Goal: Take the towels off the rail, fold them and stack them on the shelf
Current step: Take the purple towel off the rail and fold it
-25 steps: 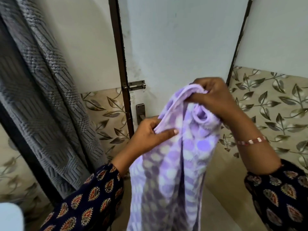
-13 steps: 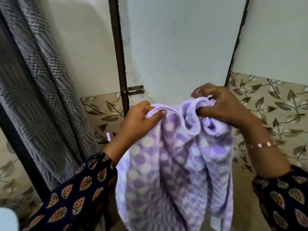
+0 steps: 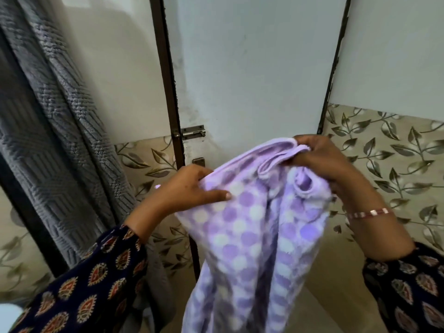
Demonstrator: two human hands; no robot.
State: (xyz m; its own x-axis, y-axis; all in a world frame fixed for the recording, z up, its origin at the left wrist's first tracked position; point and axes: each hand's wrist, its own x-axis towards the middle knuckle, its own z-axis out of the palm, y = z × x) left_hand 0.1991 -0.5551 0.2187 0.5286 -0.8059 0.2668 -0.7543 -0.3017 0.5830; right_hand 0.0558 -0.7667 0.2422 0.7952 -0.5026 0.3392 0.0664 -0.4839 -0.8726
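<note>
Now the two hands sit wider apart than a second ago, and the purple towel [image 3: 249, 227] is spread between them instead of bunched in a narrow column. Left hand [image 3: 192, 188] has shifted left and lower, pinching the towel's top edge, thumb flat on the near face. Right hand [image 3: 319, 159] is clenched round a gathered wad of hem at the top right, higher than the left. Towel hangs in mid-air in front of the pale door [image 3: 252, 68], draping down past the bottom edge; soft fleecy fabric, lilac with white and violet dots, plain lilac border, loose vertical folds. Grey towel [image 3: 48, 131] hangs at the left, ribbed zigzag weave, thick. Leaf-print tiles [image 3: 389, 159] line the wall. Metal latch [image 3: 193, 133] on the dark door frame.
</note>
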